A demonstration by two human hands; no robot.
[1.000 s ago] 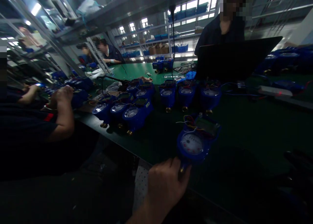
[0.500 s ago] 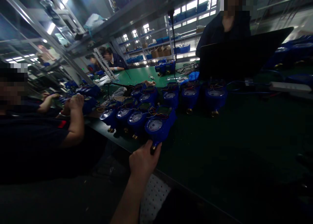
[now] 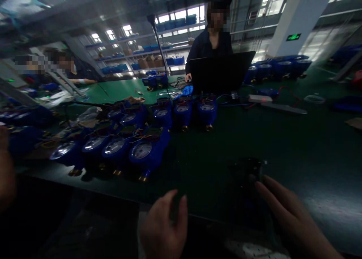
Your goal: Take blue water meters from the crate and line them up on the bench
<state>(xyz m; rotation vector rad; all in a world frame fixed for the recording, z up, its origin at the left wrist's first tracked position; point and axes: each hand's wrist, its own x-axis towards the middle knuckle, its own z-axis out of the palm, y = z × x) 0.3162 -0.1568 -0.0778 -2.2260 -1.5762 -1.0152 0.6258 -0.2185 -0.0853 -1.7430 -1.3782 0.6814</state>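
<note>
My left hand is above the table's front edge, thumb and forefinger apart with nothing between them. The nearest thing to it is a blue water meter with a round clear dial and a brass end, standing at the front right of a group of similar meters. Over on the right, my right hand has its fingers around a dark object low over the green tabletop. Shadow and blur hide what kind of object this is. Thin coloured wires lie across the tops of the meters.
Behind the front meters stand more blue meters. A black screen stands farther back, with a person behind it. A white power strip and cables lie to its right. At far left a co-worker's arm shows.
The view has swung right. My left hand has let go of the front meter's brass end and drawn back toward me. My right hand has come into view at the dark object.
</note>
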